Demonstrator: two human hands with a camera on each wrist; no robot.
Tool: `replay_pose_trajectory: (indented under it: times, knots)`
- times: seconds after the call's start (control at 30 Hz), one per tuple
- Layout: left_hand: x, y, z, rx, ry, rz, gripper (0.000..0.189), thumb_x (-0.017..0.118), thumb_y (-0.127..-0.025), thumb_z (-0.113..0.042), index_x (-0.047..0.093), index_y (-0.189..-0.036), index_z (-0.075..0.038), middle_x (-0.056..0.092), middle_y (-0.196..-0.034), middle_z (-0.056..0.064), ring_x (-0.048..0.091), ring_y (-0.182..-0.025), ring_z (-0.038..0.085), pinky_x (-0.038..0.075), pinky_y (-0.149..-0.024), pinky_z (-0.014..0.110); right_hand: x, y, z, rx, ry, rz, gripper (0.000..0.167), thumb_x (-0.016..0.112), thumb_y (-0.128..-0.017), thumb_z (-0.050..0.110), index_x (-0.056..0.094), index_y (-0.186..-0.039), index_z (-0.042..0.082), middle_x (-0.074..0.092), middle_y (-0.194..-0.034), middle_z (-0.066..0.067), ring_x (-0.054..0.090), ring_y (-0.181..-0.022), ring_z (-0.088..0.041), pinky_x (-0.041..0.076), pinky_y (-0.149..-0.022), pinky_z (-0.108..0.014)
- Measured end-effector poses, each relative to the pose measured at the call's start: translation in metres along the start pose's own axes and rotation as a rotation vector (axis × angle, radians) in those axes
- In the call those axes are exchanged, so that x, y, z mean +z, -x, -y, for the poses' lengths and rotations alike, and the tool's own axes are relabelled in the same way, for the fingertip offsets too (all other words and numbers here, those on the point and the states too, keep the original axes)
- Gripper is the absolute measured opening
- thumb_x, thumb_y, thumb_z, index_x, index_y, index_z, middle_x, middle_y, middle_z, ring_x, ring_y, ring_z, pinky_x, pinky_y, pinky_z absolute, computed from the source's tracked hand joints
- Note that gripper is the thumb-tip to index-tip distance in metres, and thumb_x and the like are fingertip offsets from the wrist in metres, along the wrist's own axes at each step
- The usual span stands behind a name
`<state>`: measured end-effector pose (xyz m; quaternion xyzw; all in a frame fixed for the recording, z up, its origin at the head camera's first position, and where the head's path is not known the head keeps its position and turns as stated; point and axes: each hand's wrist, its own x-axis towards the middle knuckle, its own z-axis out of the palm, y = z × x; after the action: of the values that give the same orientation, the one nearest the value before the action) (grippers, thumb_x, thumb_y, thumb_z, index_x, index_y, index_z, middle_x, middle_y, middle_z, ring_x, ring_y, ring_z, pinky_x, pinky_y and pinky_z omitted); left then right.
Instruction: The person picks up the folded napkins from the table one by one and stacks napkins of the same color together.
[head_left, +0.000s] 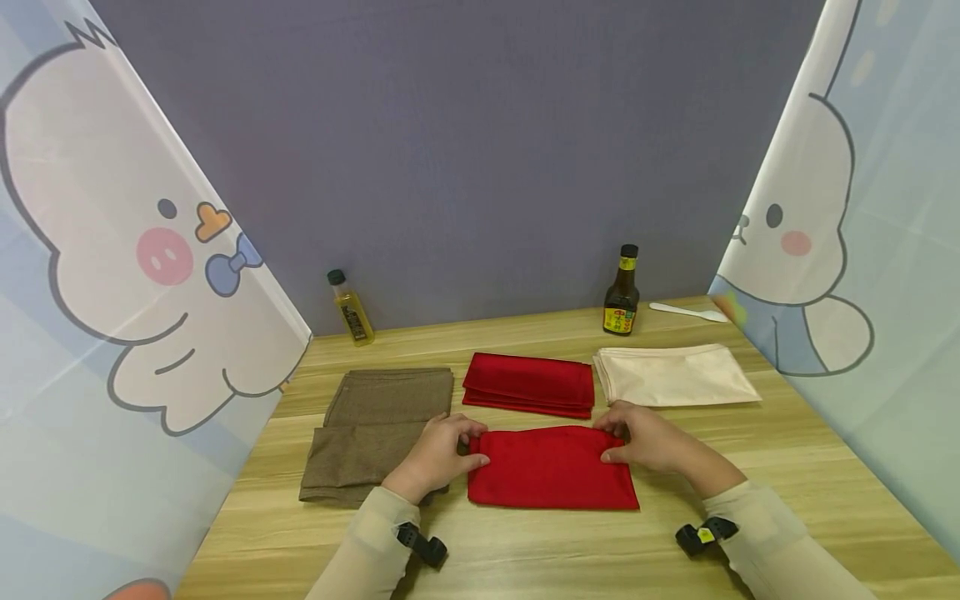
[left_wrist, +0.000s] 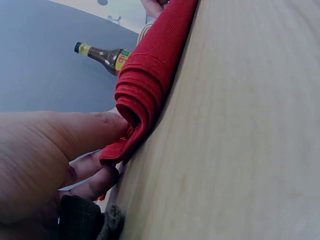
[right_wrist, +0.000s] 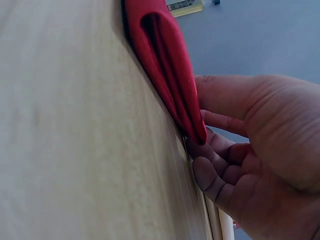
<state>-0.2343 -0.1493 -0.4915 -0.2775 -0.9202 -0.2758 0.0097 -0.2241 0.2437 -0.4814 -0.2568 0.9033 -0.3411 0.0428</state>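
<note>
A folded red cloth [head_left: 551, 477] lies on the table in front of the person, its layered folds visible in the left wrist view. My left hand [head_left: 441, 450] pinches its far left corner, thumb on the near side and fingers behind. At the far right corner, my right hand [head_left: 651, 442] grips the cloth between thumb and fingers. The corner's layers [right_wrist: 172, 75] show in the right wrist view, slightly off the wood. Just beyond lies a second folded red cloth [head_left: 528, 382], which neither hand touches.
Two folded brown cloths [head_left: 363, 458] overlap on the left, partly behind the left hand. A folded cream cloth [head_left: 678, 379] lies at the right. Along the back stand an oil bottle [head_left: 351, 312] and a dark sauce bottle [head_left: 621, 296], with a white plastic utensil [head_left: 686, 312] beside it.
</note>
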Motion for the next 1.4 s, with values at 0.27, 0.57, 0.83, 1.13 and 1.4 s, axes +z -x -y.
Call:
replay_pose_trajectory:
  times: [0.27,0.57,0.83,1.13,1.4]
  knots:
    - [-0.0007,0.0001,-0.0008,-0.010,0.009,0.008,0.036,0.088,-0.088,-0.026,0.075,-0.120,-0.018,0.070,-0.110,-0.009,0.061,-0.092,0.007,0.024,-0.120,0.062,0.0010,-0.0006,-0.0018,-0.002,0.008,0.014,0.029,0.091,-0.082,0.020,0.079,-0.108,0.015,0.059,-0.095,0.007,0.054,-0.086,-0.011,0.050,-0.075,-0.028]
    - [-0.0006,-0.0016,-0.0011,-0.027,0.044,0.034,0.032,0.087,-0.089,-0.024,0.075,-0.118,-0.018,0.069,-0.101,-0.013,0.064,-0.091,0.005,0.020,-0.121,0.062,0.0012,-0.0005,-0.0034,-0.045,-0.024,0.039,0.017,0.087,-0.087,0.017,0.079,-0.102,0.017,0.066,-0.097,0.009,0.057,-0.087,-0.007,0.050,-0.077,-0.029]
    - [-0.0012,-0.0015,-0.0030,-0.008,0.053,0.037,0.027,0.085,-0.091,-0.020,0.075,-0.116,-0.019,0.069,-0.095,-0.014,0.064,-0.089,0.005,0.020,-0.121,0.063,0.0017,-0.0009,-0.0037,-0.080,-0.016,0.041,0.012,0.086,-0.089,0.015,0.079,-0.097,0.021,0.067,-0.096,0.013,0.060,-0.091,-0.006,0.052,-0.081,-0.030]
    - [0.0007,-0.0017,-0.0028,0.033,0.046,0.015,0.022,0.081,-0.094,-0.015,0.074,-0.114,-0.019,0.068,-0.093,-0.014,0.064,-0.089,0.004,0.022,-0.121,0.062,0.0019,0.0004,-0.0041,-0.106,-0.006,0.043,0.011,0.081,-0.092,0.012,0.077,-0.096,0.021,0.066,-0.094,0.014,0.059,-0.087,-0.004,0.052,-0.079,-0.029]
    - [-0.0009,-0.0005,-0.0043,0.021,0.207,-0.005,0.023,0.075,-0.098,-0.010,0.071,-0.120,-0.016,0.067,-0.104,-0.010,0.063,-0.100,0.011,0.049,-0.105,0.044,0.0018,-0.0003,-0.0051,-0.081,-0.005,0.026,0.010,0.077,-0.096,0.013,0.071,-0.097,0.021,0.063,-0.091,0.013,0.056,-0.085,-0.005,0.051,-0.079,-0.029]
